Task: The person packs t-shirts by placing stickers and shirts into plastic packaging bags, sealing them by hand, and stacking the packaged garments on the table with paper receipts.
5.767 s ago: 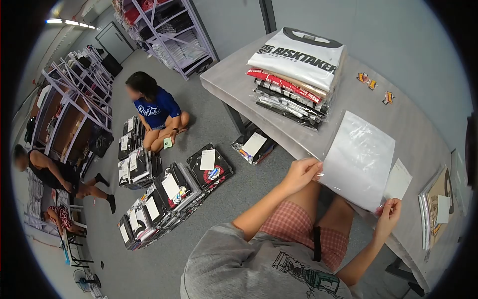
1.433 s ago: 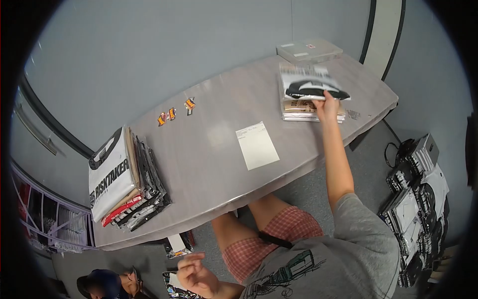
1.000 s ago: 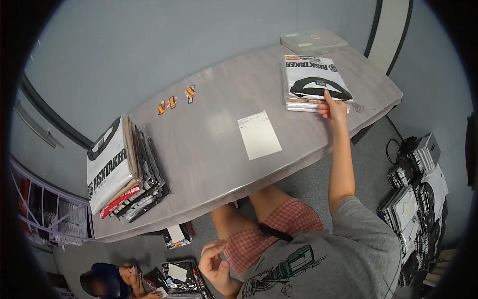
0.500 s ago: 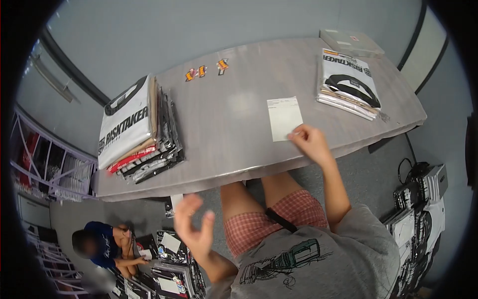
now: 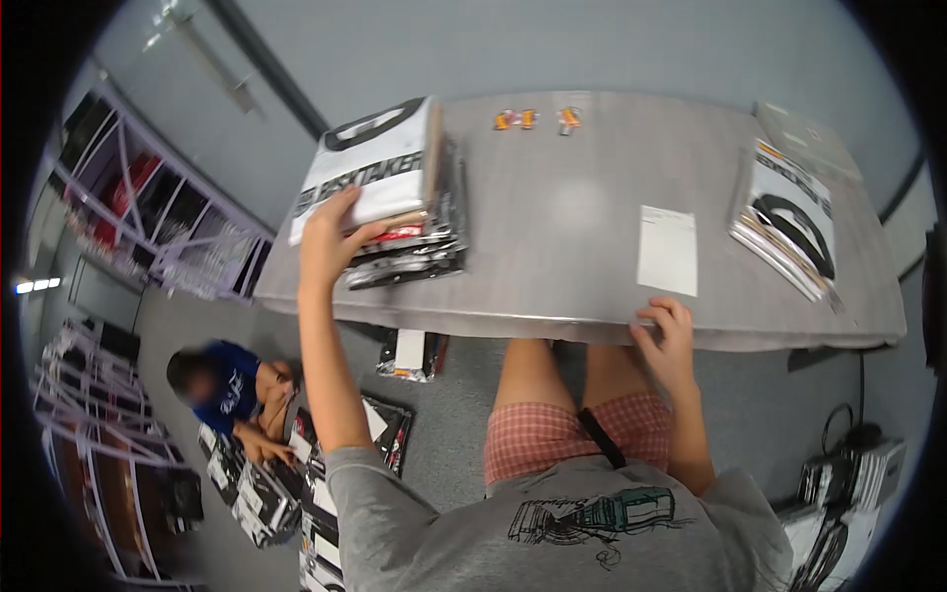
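Observation:
My left hand (image 5: 333,237) reaches to the tall stack of bagged shirts on the table's left, its fingers on the front edge of the top white shirt (image 5: 380,183) with the RISKTAKER print. Beneath that shirt lie tan, red and black ones in clear bags. My right hand (image 5: 668,340) is at the table's front edge with fingers apart and holds nothing. Just beyond its fingertips, a white paper slip (image 5: 668,251) lies flat. A shorter stack topped by a white bagged shirt (image 5: 794,212) rests farther right.
Small orange wrappers (image 5: 528,119) lie near the back edge of the grey table (image 5: 552,257). A clear box (image 5: 811,140) is at the back right. On the floor, a person in blue (image 5: 232,390) sits by bagged stacks. Purple shelves (image 5: 148,207) stand left; more stacks are lower right.
The bagged white item was set onto the right stack and my right hand let go, then moved to the front edge near the slip. My left hand rose to the left stack. The view swung left.

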The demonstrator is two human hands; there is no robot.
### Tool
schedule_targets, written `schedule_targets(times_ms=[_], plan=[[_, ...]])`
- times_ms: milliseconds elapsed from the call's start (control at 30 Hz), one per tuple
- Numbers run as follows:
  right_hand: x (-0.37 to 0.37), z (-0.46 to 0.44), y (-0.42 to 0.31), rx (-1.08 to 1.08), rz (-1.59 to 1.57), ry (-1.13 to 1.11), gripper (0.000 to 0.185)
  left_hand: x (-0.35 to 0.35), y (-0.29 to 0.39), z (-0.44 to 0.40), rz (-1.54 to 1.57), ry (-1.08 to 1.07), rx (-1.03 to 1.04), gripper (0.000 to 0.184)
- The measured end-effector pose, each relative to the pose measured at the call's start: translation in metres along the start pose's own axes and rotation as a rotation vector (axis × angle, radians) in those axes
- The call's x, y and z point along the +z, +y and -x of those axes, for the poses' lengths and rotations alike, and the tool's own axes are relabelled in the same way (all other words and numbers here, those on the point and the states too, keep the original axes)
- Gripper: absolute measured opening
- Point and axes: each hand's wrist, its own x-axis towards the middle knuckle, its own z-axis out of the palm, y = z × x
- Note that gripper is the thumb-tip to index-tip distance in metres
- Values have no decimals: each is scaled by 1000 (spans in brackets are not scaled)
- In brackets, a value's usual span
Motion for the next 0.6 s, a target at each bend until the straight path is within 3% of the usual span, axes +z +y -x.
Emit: schedule_targets(times_ms=[267,300,333,433,500,600], plan=[[0,-9,-18,152,-232,-57,14,0,2,14,-22,118,144,39],[3,-11,-20,244,-471,-101,14,0,-1,15,-25,118,143,39],[6,-12,-22,336,-710,-146,14,-2,-5,16,-52,178,109,37],[17,-21,-31,392,-893,-288,16,0,-13,15,-110,324,73,32],[25,-31,-42,402,-1011,-371,17,2,-15,13,-192,567,13,28],[33,-45,-60,391,-1164,-524,27,-9,18,11,-243,819,157,16]])
